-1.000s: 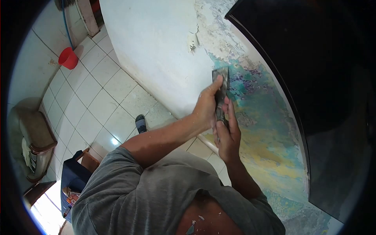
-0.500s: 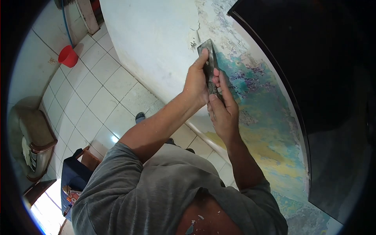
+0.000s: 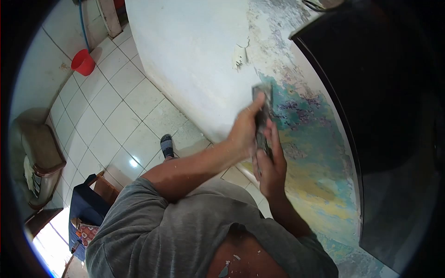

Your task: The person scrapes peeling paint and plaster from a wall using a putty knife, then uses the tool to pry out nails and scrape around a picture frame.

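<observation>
A flat, grey, worn scraper point(image 3: 266, 97) is held between both hands in front of the wall point(image 3: 185, 55), slightly blurred. My left hand point(image 3: 244, 131) grips it from the left, thumb lying along the blade. Lower down, my right hand point(image 3: 272, 173) closes around its handle end, much of which the fingers hide. The blade's tip overlaps the edge between white paint and a bared blue-green and purple patch point(image 3: 296, 109). Above the tip, a loose paint flake point(image 3: 240, 55) curls off the wall.
A large dark panel point(image 3: 389, 116) borders the peeling wall on the right. On the tiled floor point(image 3: 116, 111) stand a red bucket point(image 3: 83, 63), an armchair point(image 3: 44, 157) and a chair with dark cloth point(image 3: 90, 201). One foot point(image 3: 167, 145) shows near the wall's base.
Both hands and the scraper have come down the wall toward my body, away from the loose flake. That flake now shows uncovered, and more of the foot is visible.
</observation>
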`<state>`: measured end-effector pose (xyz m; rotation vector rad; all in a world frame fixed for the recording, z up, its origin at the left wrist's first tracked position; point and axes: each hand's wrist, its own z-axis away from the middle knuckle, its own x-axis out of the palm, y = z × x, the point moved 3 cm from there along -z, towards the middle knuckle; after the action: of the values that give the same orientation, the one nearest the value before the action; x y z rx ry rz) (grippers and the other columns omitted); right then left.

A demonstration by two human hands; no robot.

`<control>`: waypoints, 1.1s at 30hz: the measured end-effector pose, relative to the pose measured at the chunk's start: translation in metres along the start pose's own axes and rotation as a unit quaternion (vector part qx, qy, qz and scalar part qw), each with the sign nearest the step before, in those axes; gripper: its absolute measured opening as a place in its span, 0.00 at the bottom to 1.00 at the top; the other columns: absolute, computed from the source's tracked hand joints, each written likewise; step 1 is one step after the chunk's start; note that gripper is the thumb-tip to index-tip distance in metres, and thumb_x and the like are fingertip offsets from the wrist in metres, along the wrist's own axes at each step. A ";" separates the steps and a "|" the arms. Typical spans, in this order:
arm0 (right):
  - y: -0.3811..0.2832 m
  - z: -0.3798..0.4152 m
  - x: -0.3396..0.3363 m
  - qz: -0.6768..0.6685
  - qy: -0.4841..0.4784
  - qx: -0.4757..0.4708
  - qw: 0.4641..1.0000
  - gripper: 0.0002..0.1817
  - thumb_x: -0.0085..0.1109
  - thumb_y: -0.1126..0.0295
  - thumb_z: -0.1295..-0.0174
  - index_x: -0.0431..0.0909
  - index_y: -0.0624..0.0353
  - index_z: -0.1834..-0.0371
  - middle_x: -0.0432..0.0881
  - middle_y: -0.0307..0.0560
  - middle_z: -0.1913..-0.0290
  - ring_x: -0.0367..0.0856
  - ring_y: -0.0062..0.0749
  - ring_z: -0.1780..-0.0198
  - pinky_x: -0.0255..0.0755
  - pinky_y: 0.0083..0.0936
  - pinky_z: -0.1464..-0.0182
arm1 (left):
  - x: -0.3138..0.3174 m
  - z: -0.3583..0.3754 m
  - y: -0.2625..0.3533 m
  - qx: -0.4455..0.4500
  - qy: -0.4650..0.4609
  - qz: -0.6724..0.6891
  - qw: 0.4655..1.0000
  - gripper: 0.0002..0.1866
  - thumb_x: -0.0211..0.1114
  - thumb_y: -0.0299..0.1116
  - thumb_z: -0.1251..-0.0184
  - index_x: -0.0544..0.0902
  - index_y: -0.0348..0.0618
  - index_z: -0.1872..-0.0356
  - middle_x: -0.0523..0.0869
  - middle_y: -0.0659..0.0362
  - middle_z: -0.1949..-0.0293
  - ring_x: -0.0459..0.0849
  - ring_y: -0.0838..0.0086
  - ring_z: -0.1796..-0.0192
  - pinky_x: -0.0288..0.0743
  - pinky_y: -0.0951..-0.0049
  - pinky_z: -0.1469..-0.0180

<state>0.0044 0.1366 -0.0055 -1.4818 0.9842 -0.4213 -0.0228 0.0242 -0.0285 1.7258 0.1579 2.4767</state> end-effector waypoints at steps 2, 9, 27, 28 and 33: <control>0.002 -0.011 -0.002 -0.016 0.012 0.074 0.997 0.34 0.46 0.79 0.29 0.52 0.62 0.19 0.62 0.47 0.22 0.66 0.30 0.28 0.68 0.21 0.38 | 0.004 -0.008 0.008 0.006 0.018 0.006 1.000 0.27 0.57 0.59 0.25 0.75 0.49 0.78 0.74 0.64 0.85 0.70 0.76 0.83 0.66 0.76 0.79; -0.002 0.001 -0.002 -0.084 0.023 0.200 0.976 0.35 0.47 0.77 0.28 0.51 0.61 0.18 0.65 0.47 0.25 0.68 0.28 0.32 0.71 0.20 0.43 | -0.013 -0.011 -0.002 0.017 -0.026 -0.026 0.999 0.24 0.59 0.58 0.26 0.79 0.48 0.71 0.79 0.62 0.80 0.74 0.75 0.80 0.70 0.74 0.76; -0.017 -0.050 0.019 -0.012 -0.010 0.081 0.997 0.34 0.47 0.79 0.28 0.52 0.66 0.19 0.66 0.49 0.24 0.66 0.29 0.28 0.62 0.24 0.31 | 0.004 -0.018 0.052 0.051 -0.038 0.001 0.998 0.28 0.56 0.58 0.25 0.74 0.49 0.81 0.73 0.65 0.86 0.69 0.77 0.84 0.65 0.77 0.81; -0.017 -0.038 0.016 -0.020 -0.006 0.115 0.993 0.34 0.46 0.79 0.29 0.51 0.65 0.19 0.65 0.48 0.23 0.67 0.27 0.30 0.63 0.21 0.32 | 0.001 -0.011 0.039 0.040 -0.015 -0.012 0.999 0.28 0.56 0.58 0.24 0.74 0.49 0.80 0.73 0.65 0.86 0.68 0.77 0.84 0.65 0.77 0.81; -0.012 -0.013 0.010 -0.039 0.041 0.183 0.981 0.35 0.43 0.80 0.29 0.48 0.63 0.18 0.61 0.47 0.21 0.64 0.26 0.28 0.65 0.19 0.37 | 0.004 -0.011 0.020 0.005 0.024 0.018 1.000 0.26 0.57 0.58 0.25 0.75 0.50 0.78 0.73 0.66 0.85 0.66 0.78 0.84 0.64 0.77 0.79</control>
<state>0.0040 0.1188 0.0050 -1.1787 0.8596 -0.6871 -0.0348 0.0048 -0.0253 1.6896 0.1446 2.5486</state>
